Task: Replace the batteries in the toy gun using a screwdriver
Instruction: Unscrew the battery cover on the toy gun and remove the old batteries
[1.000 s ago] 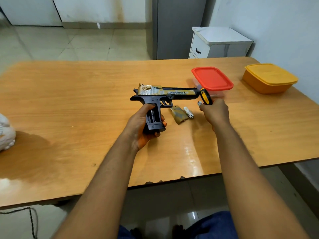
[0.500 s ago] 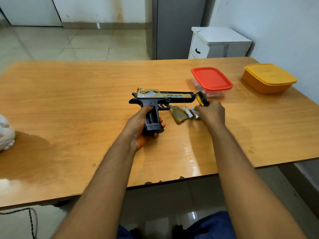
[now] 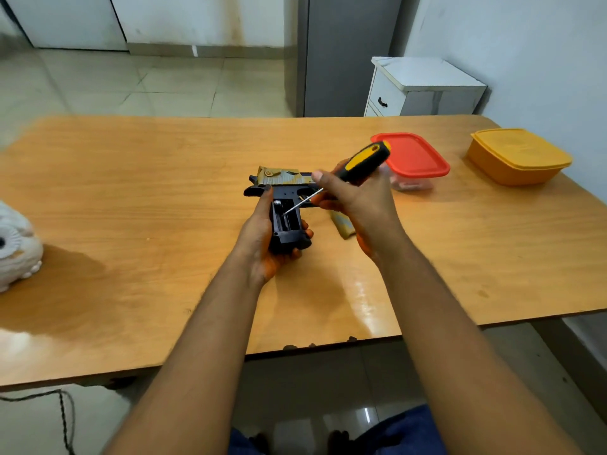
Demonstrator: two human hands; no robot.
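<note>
Black-and-gold toy gun (image 3: 285, 187) lies on its side mid-table, grip toward the person, battery compartment in the grip open with a silver battery end showing at its top. Left hand (image 3: 259, 238) wraps the gun's grip from the left, fingers curled under and around its base. Right hand (image 3: 353, 200), just right of the gun, grips a screwdriver (image 3: 354, 167) by its black-and-yellow handle, fingers closed round it; shaft slants down-left, tip inside the open compartment. Gold camo grip cover (image 3: 343, 224) lies on the wooden table (image 3: 164, 192) just right of the gun, partly hidden by the right hand. Clear container with red lid (image 3: 412, 159) sits right of the gun, behind the screwdriver handle. Orange lidded container (image 3: 519, 156) farther right. White ornament (image 3: 14, 244) far left of the gun at the table's edge.
</note>
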